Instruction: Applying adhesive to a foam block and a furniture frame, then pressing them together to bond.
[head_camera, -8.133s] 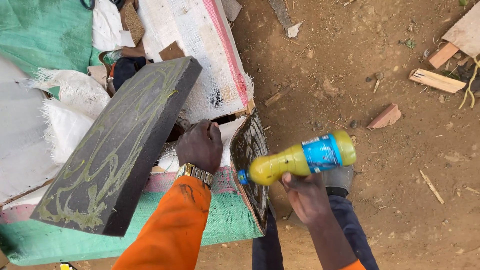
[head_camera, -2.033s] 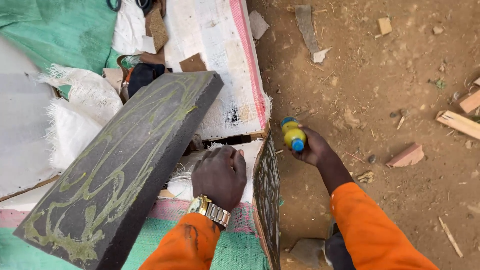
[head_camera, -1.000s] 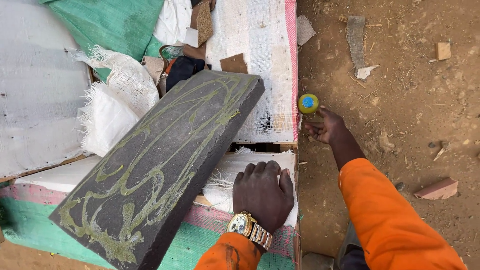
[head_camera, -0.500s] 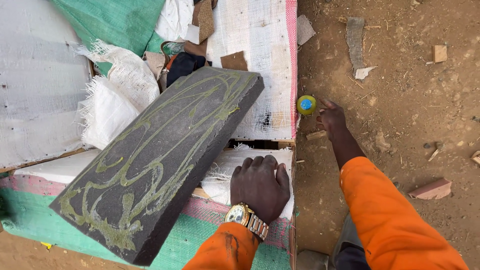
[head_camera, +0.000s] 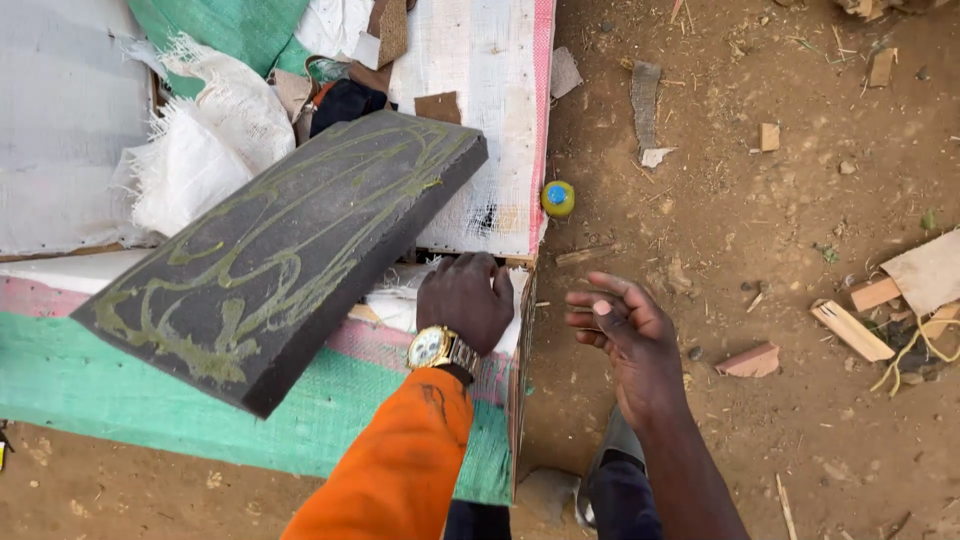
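Our left hand (head_camera: 466, 300) rests palm down with curled fingers on the white cloth at the edge of the work surface, touching the lower edge of the dark foam slab (head_camera: 285, 250); it presses there rather than pinching anything. A gold wristwatch (head_camera: 440, 349) sits on that wrist above the orange sleeve (head_camera: 400, 465). Our right hand (head_camera: 625, 335) hangs over the dirt, fingers spread and loosely bent, holding nothing. The slab lies tilted across the table, its top streaked with yellowish glue lines. The yellow bottle with the blue cap (head_camera: 557, 198) stands on the ground just beside the pink-edged white sack (head_camera: 480, 90), well apart from the right hand. Wood scraps (head_camera: 850, 330) lie further right.
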